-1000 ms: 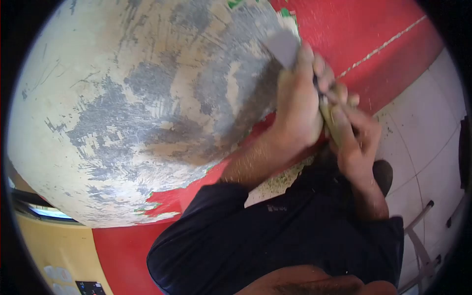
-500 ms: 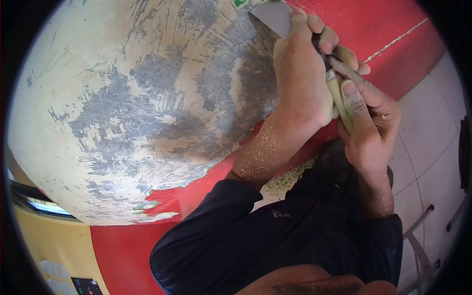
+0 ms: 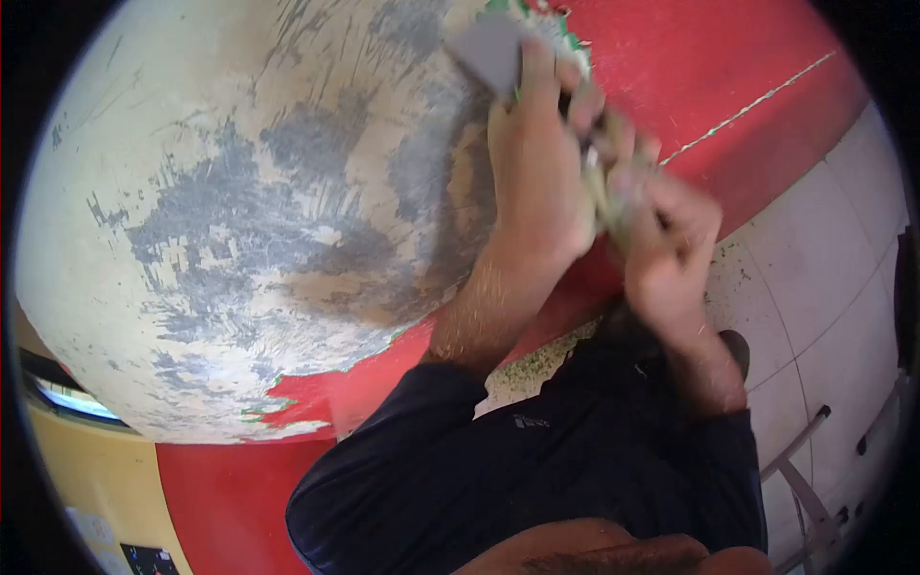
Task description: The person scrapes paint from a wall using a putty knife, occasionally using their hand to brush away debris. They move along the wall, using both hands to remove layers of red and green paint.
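A scraper with a wide grey blade [image 3: 494, 53] lies against the curved, partly stripped wall surface [image 3: 287, 201], near its border with the red paint. My left hand [image 3: 541, 172] is closed round the scraper's dark part behind the blade. Just to its right, my right hand [image 3: 666, 254] is closed round the pale handle [image 3: 602, 201], behind a shiny collar. Blur and the fingers hide how the dark and pale parts join. Fine shavings cling to my left forearm.
Red paint [image 3: 671, 57] with a ragged green edge borders the scraped area. Pale flakes [image 3: 546, 364] lie on the floor below. Floor tiles [image 3: 767, 278] and metal legs [image 3: 805, 479] are at the right, with a yellow wall [image 3: 96, 470] at lower left.
Both hands and the scraper have moved left and slightly down in view. More of the green-edged red paint shows beside the blade. Both grips stay closed.
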The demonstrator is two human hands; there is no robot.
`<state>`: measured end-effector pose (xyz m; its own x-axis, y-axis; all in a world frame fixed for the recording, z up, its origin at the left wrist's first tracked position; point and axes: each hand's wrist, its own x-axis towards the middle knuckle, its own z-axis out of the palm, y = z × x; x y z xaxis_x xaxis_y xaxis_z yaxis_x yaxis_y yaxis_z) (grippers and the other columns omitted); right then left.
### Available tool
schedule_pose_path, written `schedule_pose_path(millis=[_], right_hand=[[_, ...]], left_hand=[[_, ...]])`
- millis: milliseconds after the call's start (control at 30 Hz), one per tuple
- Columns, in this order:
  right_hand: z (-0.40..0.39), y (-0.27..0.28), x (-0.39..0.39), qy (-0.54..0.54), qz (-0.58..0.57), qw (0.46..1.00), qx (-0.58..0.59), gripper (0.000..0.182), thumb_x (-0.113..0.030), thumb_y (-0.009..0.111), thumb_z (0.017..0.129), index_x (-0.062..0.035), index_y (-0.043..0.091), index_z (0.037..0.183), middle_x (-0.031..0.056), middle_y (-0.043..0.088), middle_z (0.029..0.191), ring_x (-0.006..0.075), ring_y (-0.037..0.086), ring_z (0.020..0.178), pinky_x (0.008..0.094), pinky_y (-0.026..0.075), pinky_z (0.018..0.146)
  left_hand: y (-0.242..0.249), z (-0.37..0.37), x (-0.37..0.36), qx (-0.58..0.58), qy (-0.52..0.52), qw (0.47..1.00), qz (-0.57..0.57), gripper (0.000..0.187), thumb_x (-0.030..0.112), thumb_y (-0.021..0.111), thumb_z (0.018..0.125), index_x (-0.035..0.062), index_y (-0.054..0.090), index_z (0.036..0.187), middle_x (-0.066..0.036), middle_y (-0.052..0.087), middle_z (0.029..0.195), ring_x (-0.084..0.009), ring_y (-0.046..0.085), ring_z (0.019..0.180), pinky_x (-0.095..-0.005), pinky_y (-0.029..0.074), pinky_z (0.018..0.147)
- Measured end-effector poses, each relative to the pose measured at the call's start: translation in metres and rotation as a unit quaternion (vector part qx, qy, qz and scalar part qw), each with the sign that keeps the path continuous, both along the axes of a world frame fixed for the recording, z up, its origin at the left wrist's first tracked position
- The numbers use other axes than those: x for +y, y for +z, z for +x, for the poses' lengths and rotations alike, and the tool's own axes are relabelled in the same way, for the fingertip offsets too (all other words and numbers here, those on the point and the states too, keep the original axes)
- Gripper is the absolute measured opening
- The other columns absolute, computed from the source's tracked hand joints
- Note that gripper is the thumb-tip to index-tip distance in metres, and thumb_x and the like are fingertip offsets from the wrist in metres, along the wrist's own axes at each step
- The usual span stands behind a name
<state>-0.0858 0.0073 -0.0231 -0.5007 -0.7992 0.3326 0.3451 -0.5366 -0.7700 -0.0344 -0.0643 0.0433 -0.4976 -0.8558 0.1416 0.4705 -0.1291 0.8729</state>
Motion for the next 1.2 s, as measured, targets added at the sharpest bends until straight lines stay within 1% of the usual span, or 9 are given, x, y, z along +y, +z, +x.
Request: schedule_pose_path(millis=[367,533,667,733,800,867,967,1033,1200], right_hand=[[0.007,0.013,-0.005,-0.054,-0.019,0.998,0.003,0.022,-0.015,0.053,0.093,0.0028,0.065,0.096,-0.0022,0.051,0.061,0.0014,0.037,0.045,0.0191,0.023,0.039],[0.015,-0.007,0.014,-0.009,0.03,0.999,0.038,0.021,-0.01,0.05,0.093,0.0049,0.065,0.095,-0.0019,0.052,0.064,0.0029,0.041,0.051,0.0192,0.029,0.045],[0.013,0.008,-0.006,-0.059,-0.039,0.996,0.047,0.024,-0.01,0.049,0.094,0.0052,0.062,0.107,0.0018,0.055,0.069,0.0035,0.043,0.055,0.0195,0.033,0.048],[0.009,0.01,0.005,-0.07,-0.096,0.992,0.045,0.034,-0.014,0.044,0.097,0.0072,0.052,0.122,0.0052,0.055,0.072,0.0042,0.04,0.05,0.0189,0.03,0.043],[-0.012,-0.01,0.021,-0.069,-0.181,0.981,0.017,0.046,-0.017,0.036,0.099,0.0105,0.034,0.135,0.0109,0.053,0.076,0.0054,0.038,0.049,0.0182,0.028,0.038],[-0.029,-0.023,0.044,-0.167,-0.11,0.976,-0.082,0.046,-0.021,0.038,0.099,0.0078,0.035,0.135,0.0112,0.052,0.075,0.0062,0.036,0.045,0.0167,0.026,0.036],[-0.04,-0.057,0.073,-0.255,0.007,0.948,-0.189,0.039,-0.02,0.038,0.098,0.003,0.043,0.129,0.0117,0.053,0.076,0.0067,0.034,0.041,0.0167,0.025,0.034],[-0.039,-0.081,0.09,-0.264,0.03,0.947,-0.18,0.038,-0.021,0.04,0.099,0.0041,0.046,0.128,0.0108,0.054,0.07,0.0057,0.035,0.041,0.0176,0.025,0.035],[-0.043,-0.103,0.108,-0.243,0.092,0.95,-0.175,0.035,-0.017,0.044,0.098,0.0038,0.05,0.126,0.0086,0.054,0.07,0.0053,0.035,0.041,0.0178,0.025,0.035]], left_hand=[[0.023,-0.011,-0.01,0.004,-0.027,0.999,-0.046,0.031,0.04,0.043,0.097,0.0124,0.041,0.082,0.002,0.034,0.061,-0.0146,0.044,0.049,-0.0372,0.046,0.054],[-0.01,0.018,0.006,0.003,-0.042,0.995,0.086,0.038,0.036,0.041,0.098,0.0103,0.042,0.071,-0.003,0.044,0.061,-0.0158,0.044,0.049,-0.0366,0.046,0.055],[0.017,0.016,-0.003,-0.034,0.0,0.994,-0.107,0.04,0.04,0.039,0.098,0.0058,0.051,0.081,-0.01,0.056,0.074,-0.0229,0.057,0.064,-0.0393,0.05,0.066],[0.007,0.033,-0.001,-0.104,0.055,0.919,-0.377,0.038,0.037,0.041,0.097,0.0041,0.057,0.091,-0.011,0.059,0.081,-0.0251,0.06,0.077,-0.0399,0.05,0.074],[0.014,0.043,-0.024,-0.156,0.149,0.682,-0.699,0.036,0.037,0.049,0.093,0.0045,0.059,0.105,-0.013,0.06,0.097,-0.0266,0.059,0.091,-0.0402,0.047,0.084],[0.017,0.049,-0.042,-0.132,0.281,0.472,-0.825,0.039,0.038,0.056,0.089,0.0056,0.061,0.111,-0.014,0.06,0.109,-0.0276,0.058,0.102,-0.0406,0.043,0.092],[0.008,0.024,-0.065,-0.202,0.424,0.349,-0.811,0.021,0.02,0.065,0.083,0.0139,0.069,0.103,-0.005,0.06,0.117,-0.0218,0.046,0.118,-0.0433,0.029,0.1],[0.017,0.015,-0.067,-0.197,0.479,0.279,-0.808,0.016,0.017,0.066,0.08,0.0132,0.069,0.096,-0.002,0.061,0.103,-0.0185,0.051,0.103,-0.0411,0.034,0.09],[0.049,0.016,-0.053,-0.261,0.417,0.301,-0.817,0.005,0.013,0.067,0.07,0.0106,0.063,0.07,-0.002,0.053,0.076,-0.0184,0.049,0.082,-0.0361,0.038,0.074]])
